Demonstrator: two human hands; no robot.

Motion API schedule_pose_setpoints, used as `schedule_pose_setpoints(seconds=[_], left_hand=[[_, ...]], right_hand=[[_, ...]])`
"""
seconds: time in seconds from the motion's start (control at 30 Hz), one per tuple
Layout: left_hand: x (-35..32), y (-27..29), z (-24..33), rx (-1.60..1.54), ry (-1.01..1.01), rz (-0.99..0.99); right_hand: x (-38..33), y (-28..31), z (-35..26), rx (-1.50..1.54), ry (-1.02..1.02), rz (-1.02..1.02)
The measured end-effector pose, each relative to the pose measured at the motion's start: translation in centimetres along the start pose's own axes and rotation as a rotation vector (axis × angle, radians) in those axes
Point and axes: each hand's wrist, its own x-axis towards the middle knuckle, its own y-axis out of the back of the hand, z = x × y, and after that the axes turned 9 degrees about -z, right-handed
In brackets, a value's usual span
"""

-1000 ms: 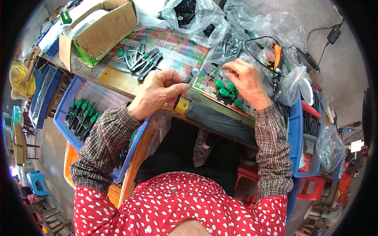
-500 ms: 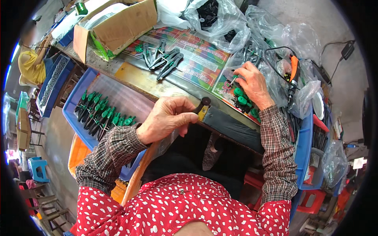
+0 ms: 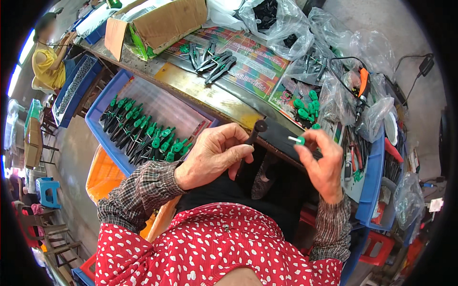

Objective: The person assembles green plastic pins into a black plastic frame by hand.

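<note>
My left hand point(image 3: 214, 155) pinches a black strip-like part with a round end point(image 3: 260, 126) between thumb and fingers, just over the table edge. To its right, my right hand point(image 3: 324, 164) grips a small green knob point(image 3: 300, 141) from which a thin metal pin points left. The two held pieces are apart. Beyond my right hand lies a pile of green knobs point(image 3: 305, 108) on the printed mat. Farther left on the mat rest several black-handled plier-like tools point(image 3: 219, 66). Green-and-black tools point(image 3: 143, 128) fill the blue tray point(image 3: 89, 117) beside my left arm.
An open cardboard box point(image 3: 174, 26) stands at the far left of the table point(image 3: 186, 88). Clear plastic bags point(image 3: 324, 24) and an orange-handled corded tool point(image 3: 364, 86) lie at the right. A blue bin point(image 3: 378, 178) flanks my right arm. Another person in yellow point(image 3: 47, 66) sits far left.
My right hand has come back from the green pile toward me, carrying a green knob with its pin. My left hand keeps its black part. The whole view has shifted slightly.
</note>
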Motion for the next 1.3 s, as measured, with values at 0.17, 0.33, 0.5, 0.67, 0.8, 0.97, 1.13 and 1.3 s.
schedule_pose_setpoints(seconds=[0.17,0.33,0.5,0.67,0.8,0.97,1.13,1.3], left_hand=[[-0.5,-2.2,-0.1,0.04,0.052,-0.015],[-0.6,-3.5,-1.1,0.121,0.066,-0.006],[-0.5,-4.7,-2.7,0.229,0.023,0.068],[-0.4,-4.9,-3.7,0.392,-0.069,0.107],[-0.7,-4.9,-3.3,0.49,-0.072,0.103],[-0.8,-5.1,-3.7,0.491,-0.088,0.142],[-0.3,-4.9,-4.2,0.503,-0.134,0.158],[-0.1,-4.8,-5.0,0.441,-0.167,0.168]], right_hand=[[-3.3,-0.8,-2.5,0.151,-0.12,-0.012],[-4.6,-2.3,-3.0,0.155,-0.053,0.023],[-5.3,-3.2,-2.8,0.103,-0.013,0.048],[-5.7,-3.8,-2.4,0.11,-0.027,0.045],[-5.6,-3.5,-2.9,0.289,-0.101,0.05],[-6.5,-3.1,-1.4,0.379,-0.175,0.03],[-6.7,-3.0,-1.2,0.641,-0.42,-0.075],[-6.6,-3.7,-1.0,0.735,-0.39,-0.021]])
